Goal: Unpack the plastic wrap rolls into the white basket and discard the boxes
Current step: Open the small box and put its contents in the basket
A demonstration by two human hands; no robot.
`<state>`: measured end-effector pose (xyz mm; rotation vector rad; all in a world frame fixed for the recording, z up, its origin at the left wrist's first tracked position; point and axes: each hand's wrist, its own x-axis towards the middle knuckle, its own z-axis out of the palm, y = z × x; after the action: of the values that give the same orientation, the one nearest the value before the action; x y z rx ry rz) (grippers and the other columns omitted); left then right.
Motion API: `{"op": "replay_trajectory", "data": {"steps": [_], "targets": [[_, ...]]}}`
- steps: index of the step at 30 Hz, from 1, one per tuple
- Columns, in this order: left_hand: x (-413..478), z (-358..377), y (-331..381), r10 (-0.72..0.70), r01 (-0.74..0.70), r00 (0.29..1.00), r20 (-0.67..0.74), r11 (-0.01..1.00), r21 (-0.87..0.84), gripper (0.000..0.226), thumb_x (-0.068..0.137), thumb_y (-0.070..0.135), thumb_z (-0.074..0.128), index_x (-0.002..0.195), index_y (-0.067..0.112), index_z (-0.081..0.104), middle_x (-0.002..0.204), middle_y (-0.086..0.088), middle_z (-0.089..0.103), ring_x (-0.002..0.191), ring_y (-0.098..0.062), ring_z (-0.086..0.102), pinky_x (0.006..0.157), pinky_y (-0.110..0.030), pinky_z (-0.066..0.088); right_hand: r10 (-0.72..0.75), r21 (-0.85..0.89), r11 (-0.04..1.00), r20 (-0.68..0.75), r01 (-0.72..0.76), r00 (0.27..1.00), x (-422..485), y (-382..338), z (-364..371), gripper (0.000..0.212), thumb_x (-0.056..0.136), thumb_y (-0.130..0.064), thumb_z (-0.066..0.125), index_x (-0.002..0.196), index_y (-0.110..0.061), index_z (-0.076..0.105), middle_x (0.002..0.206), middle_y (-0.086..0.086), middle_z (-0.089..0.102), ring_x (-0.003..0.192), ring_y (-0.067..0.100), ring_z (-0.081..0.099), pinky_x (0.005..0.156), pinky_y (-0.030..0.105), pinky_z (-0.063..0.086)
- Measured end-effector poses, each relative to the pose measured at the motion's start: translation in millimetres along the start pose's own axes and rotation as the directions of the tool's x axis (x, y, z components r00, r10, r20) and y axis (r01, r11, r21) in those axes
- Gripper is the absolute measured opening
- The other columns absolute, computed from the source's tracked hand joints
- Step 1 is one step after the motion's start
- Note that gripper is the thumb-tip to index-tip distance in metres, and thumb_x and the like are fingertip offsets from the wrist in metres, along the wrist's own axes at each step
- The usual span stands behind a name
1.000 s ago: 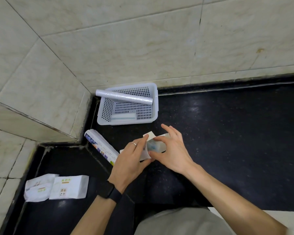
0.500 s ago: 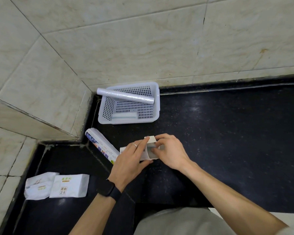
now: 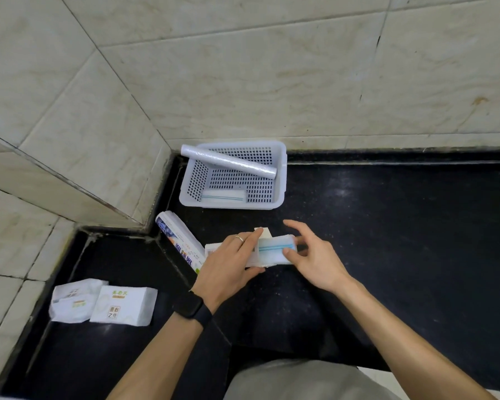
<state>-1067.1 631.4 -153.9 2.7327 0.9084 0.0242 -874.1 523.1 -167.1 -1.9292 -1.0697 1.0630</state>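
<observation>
The wrap (image 3: 276, 251), a flat white pack with a thin blue stripe, sticks partway out of the open end of a small white box (image 3: 214, 251) on the black tabletop (image 3: 387, 241), just in front of me. My left hand (image 3: 228, 267) lies over the box, fingers curled around it and pinning it down, the forefinger stretched along its top edge beside an open flap (image 3: 266, 232); there is a ring on one finger and a dark band on the wrist. My right hand (image 3: 312, 258) is half open, thumb and fingertips pinching the free end of the wrap, the other fingers spread loosely above it. The white basket (image 3: 282, 180) sits beyond my hands, against the tiled wall (image 3: 243, 82) in the corner. A roll (image 3: 228, 161) lies slantwise across its rim, one end poking over the left back corner, and a second striped pack (image 3: 223, 195) lies flat on the basket floor along the near side. Left of the box, just beside it, a long printed box (image 3: 179, 241) lies at an angle with its far end toward the wall. Further left, on the lower step of the tabletop, lie two white packets (image 3: 104, 304) touching each other.
</observation>
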Motion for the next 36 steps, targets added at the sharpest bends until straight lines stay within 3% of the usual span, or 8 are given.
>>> {"op": "replay_trajectory", "data": {"steps": [5,10,15,26,30,32,33,36], "targets": [[2,3,-2,-0.021,0.021,1.0,-0.004,0.999,-0.041,0.084,0.085,0.046,0.068,0.153,0.029,0.023,0.142,0.004,0.046,0.126,-0.015,0.044,0.091,-0.044,0.053,-0.009,0.199,0.98,0.025,0.004,1.0,4,8,4,0.037,0.095,-0.014,0.065,0.119,-0.042,0.066,0.103,-0.005,0.071,0.081,0.019,0.073,0.077,0.037,0.062],[-1,11,-3,-0.125,0.11,0.991,-0.046,0.964,-0.242,0.085,0.081,0.044,0.075,0.151,0.03,0.029,0.137,0.007,0.048,0.121,-0.011,0.049,0.101,-0.037,0.048,0.012,0.288,0.957,-0.085,0.013,0.996,0,15,-18,0.035,0.092,-0.008,0.066,0.108,-0.038,0.074,0.099,-0.006,0.075,0.08,0.017,0.073,0.072,0.031,0.062],[2,16,-1,-0.312,0.287,0.95,0.011,0.859,-0.424,0.088,0.078,0.04,0.079,0.151,0.033,0.031,0.138,0.012,0.047,0.124,-0.008,0.046,0.107,-0.029,0.041,0.133,0.533,0.846,-0.203,-0.005,0.97,-14,33,-56,0.035,0.091,0.003,0.065,0.105,-0.027,0.075,0.098,-0.001,0.077,0.085,0.014,0.073,0.066,0.025,0.058],[39,75,31,-0.051,0.068,0.946,0.319,0.997,-0.043,0.087,0.086,0.056,0.061,0.156,0.031,0.016,0.142,0.001,0.048,0.12,-0.023,0.049,0.1,-0.036,0.041,0.36,0.688,0.723,-0.305,-0.057,0.882,-56,78,-63,0.032,0.092,0.006,0.061,0.111,-0.018,0.071,0.1,0.003,0.075,0.081,0.004,0.071,0.067,0.024,0.059],[42,88,42,-0.09,0.174,0.919,0.383,0.966,-0.19,0.089,0.08,0.057,0.067,0.154,0.032,0.023,0.148,0.003,0.04,0.133,-0.02,0.039,0.11,-0.035,0.035,0.396,0.699,0.709,-0.286,-0.092,0.873,-68,88,-61,0.031,0.093,0.006,0.061,0.115,-0.013,0.069,0.103,0.006,0.074,0.079,0.003,0.07,0.065,0.022,0.058],[43,81,47,-0.157,0.32,0.918,0.365,0.836,-0.446,0.08,0.083,0.046,0.07,0.151,0.032,0.031,0.148,0.002,0.04,0.136,-0.016,0.037,0.113,-0.033,0.032,0.391,0.7,0.708,-0.271,-0.099,0.88,-70,91,-61,0.03,0.093,0.005,0.062,0.114,-0.015,0.07,0.104,0.007,0.075,0.083,0.009,0.071,0.066,0.023,0.058],[44,73,49,-0.2,0.405,0.903,0.38,0.692,-0.598,0.073,0.086,0.038,0.071,0.149,0.032,0.035,0.146,0.001,0.043,0.133,-0.015,0.041,0.11,-0.033,0.034,0.384,0.695,0.711,-0.263,-0.102,0.885,-70,91,-60,0.03,0.092,0.004,0.063,0.113,-0.017,0.071,0.105,0.006,0.076,0.085,0.011,0.072,0.067,0.024,0.058],[50,40,56,-0.245,0.588,0.795,0.555,0.087,-0.804,0.054,0.092,0.031,0.065,0.141,0.029,0.044,0.131,-0.003,0.06,0.115,-0.018,0.06,0.1,-0.035,0.046,0.335,0.671,0.732,-0.206,-0.116,0.919,-66,86,-56,0.03,0.093,0.002,0.064,0.111,-0.021,0.072,0.103,0.004,0.077,0.09,0.014,0.073,0.07,0.028,0.059]]}}
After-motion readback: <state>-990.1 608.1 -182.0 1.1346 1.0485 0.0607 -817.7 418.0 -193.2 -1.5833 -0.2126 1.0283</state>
